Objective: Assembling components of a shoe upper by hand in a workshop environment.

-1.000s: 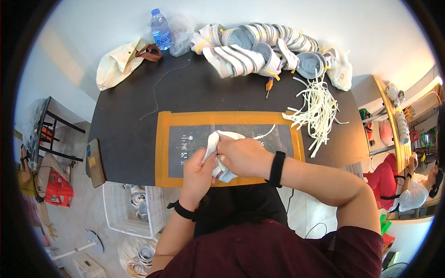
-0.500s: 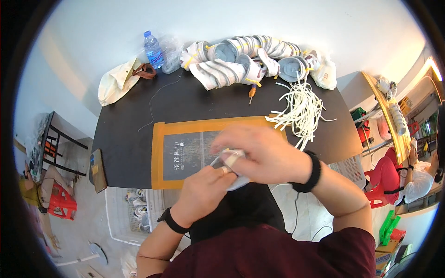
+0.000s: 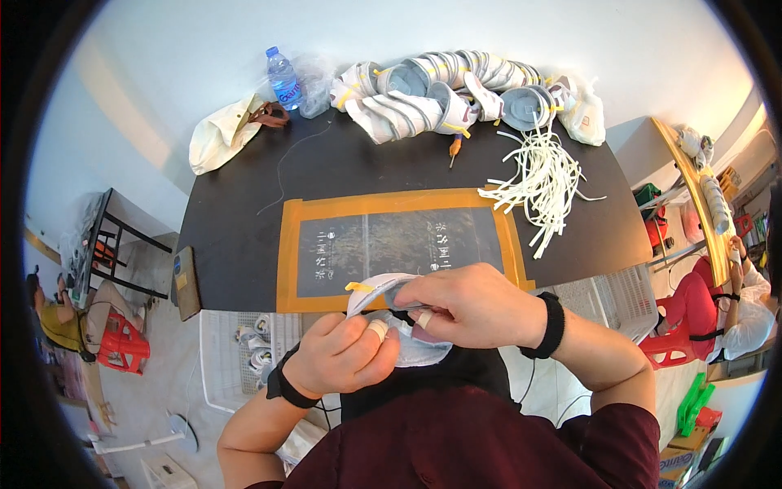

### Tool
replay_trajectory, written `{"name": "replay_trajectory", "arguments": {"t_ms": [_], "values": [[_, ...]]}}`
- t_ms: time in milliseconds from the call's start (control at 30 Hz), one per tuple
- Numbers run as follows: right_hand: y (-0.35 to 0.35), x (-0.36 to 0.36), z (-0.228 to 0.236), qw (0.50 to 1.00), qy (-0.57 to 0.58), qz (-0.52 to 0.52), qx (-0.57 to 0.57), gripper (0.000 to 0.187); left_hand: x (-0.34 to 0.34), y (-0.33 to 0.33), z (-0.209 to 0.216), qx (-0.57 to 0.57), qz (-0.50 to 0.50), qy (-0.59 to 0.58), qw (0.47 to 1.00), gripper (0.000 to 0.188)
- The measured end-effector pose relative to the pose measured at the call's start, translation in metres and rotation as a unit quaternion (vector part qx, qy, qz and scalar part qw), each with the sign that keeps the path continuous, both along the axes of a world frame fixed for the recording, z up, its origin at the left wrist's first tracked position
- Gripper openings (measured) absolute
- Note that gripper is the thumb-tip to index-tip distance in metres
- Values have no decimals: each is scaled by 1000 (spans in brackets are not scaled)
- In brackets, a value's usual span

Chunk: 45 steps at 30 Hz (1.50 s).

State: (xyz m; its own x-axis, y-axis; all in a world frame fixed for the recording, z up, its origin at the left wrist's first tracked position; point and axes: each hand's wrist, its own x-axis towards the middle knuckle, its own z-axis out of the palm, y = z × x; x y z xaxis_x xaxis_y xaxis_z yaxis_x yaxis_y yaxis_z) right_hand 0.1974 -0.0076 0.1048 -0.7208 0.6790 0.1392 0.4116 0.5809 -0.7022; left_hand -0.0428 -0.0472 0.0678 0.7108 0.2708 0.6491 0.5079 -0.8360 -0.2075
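Over the near edge of the table, both hands hold a white-and-grey shoe upper (image 3: 423,355) with a yellow tab at its top left. My left hand (image 3: 346,357) grips its left side, the fingers curled and the thumb pressed in. My right hand (image 3: 482,303) is closed on its upper right side, fingertips partly hidden inside. Pale wraps go round a finger or thumb on each hand. Beyond the hands, a dark panel (image 3: 395,244) edged with orange tape lies on the table.
Stacked shoe uppers (image 3: 399,118) line the back of the dark table (image 3: 236,220), beside white laces (image 3: 542,179) and a small pointed tool (image 3: 454,148). A bottle (image 3: 283,77), a cloth bag (image 3: 224,134) and a phone (image 3: 186,284) are at the left. Crates (image 3: 220,359) stand below; people sit on both sides.
The shoe upper has been opened out and shows more between the hands. My right hand has come down to its right side. The whole view has shifted slightly.
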Motion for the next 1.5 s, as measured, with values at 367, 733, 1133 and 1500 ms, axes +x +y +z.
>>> {"name": "replay_trajectory", "arguments": {"t_ms": [367,733,1133,1500], "values": [[-14,-11,-15,984,-48,-12,171,12,5,2,2,-11,10,29,999,22],[53,7,-9,938,232,-240,-98,12,5,-5,10,-96,-29,99,990,25],[37,-5,-24,981,108,-113,-119,10,4,-12,15,-51,-12,96,994,24],[20,13,-36,936,231,-212,-158,17,-6,-12,8,-117,41,23,992,34]]}}
